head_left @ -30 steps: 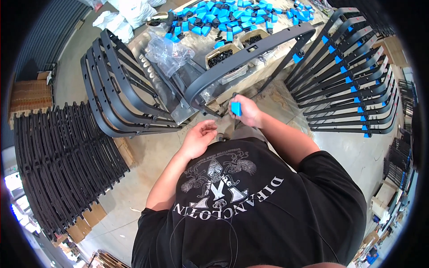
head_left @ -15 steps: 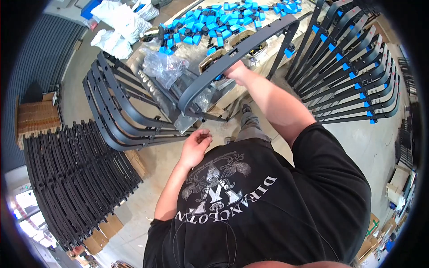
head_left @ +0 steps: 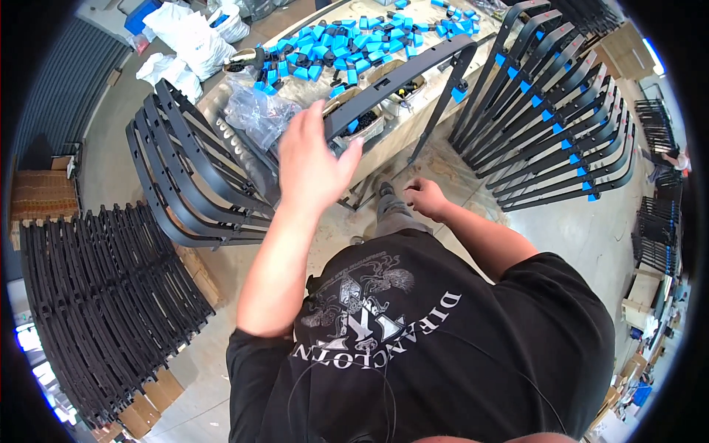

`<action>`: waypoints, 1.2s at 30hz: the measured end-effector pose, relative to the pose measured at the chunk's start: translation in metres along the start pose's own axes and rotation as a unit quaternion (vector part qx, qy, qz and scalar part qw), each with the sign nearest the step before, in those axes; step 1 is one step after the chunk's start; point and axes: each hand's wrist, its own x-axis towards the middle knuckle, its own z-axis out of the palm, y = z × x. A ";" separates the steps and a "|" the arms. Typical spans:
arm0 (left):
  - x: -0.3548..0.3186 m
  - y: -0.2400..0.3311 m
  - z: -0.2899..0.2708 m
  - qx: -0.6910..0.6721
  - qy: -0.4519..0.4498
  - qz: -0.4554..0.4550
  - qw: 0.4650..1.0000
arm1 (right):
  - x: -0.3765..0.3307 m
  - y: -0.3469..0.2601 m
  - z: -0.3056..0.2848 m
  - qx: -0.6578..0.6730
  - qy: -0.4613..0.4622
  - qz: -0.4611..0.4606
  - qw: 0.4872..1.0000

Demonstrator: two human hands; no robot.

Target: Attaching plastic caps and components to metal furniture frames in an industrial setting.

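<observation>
In front of me a dark grey U-shaped frame [head_left: 399, 80] stands slanted, with a blue-and-black piece [head_left: 459, 94] on its right leg. My left hand [head_left: 314, 159] covers its left corner, the fingers over the bar and the thumb on the near side. That corner is hidden behind the hand. Lower and to the right, apart from the frame, my right hand [head_left: 427, 199] is closed with curled fingers. Something small and dark may be at its fingertips, too small to name. Behind the frame, an open box [head_left: 375, 125] holds small dark parts.
A worktable [head_left: 436, 111] bears a heap of blue-and-black pieces [head_left: 347, 40] and a clear plastic bag [head_left: 258, 111]. Similar frames [head_left: 546, 111] with blue pieces lean in a row at right. More frames [head_left: 177, 177] stand at left, beside stacked black bars [head_left: 111, 295]. White sacks [head_left: 185, 44] lie beyond.
My right hand has let go of the frame's bar and come down toward me. My left hand has risen from near my body onto the frame's left corner.
</observation>
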 end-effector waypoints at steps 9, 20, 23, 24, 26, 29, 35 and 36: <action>-0.060 0.012 -0.016 0.111 -0.111 -0.130 0.979 | 0.016 -0.083 -0.156 0.025 0.331 -0.186 0.925; -0.204 -0.041 -0.100 0.167 0.003 -0.241 0.956 | -0.048 -0.092 -0.135 0.001 -0.181 -0.384 0.906; -0.235 -0.050 -0.107 0.119 0.043 -0.310 0.942 | -0.063 -0.091 -0.126 -0.060 -0.192 -0.423 0.884; -0.246 -0.051 -0.111 0.100 0.055 -0.319 0.941 | -0.065 -0.090 -0.120 -0.046 -0.203 -0.418 0.885; -0.251 -0.045 -0.114 0.105 0.042 -0.328 0.938 | -0.072 -0.086 -0.116 -0.053 -0.182 -0.454 0.870; -0.262 -0.035 -0.120 0.099 0.022 -0.362 0.927 | -0.070 -0.076 -0.119 -0.050 -0.198 -0.438 0.875; -0.247 -0.007 -0.098 0.085 0.010 -0.367 0.926 | -0.060 -0.061 -0.146 -0.046 -0.204 -0.418 0.884; -0.246 -0.006 -0.098 0.088 0.006 -0.370 0.925 | -0.058 -0.060 -0.148 -0.048 -0.204 -0.415 0.885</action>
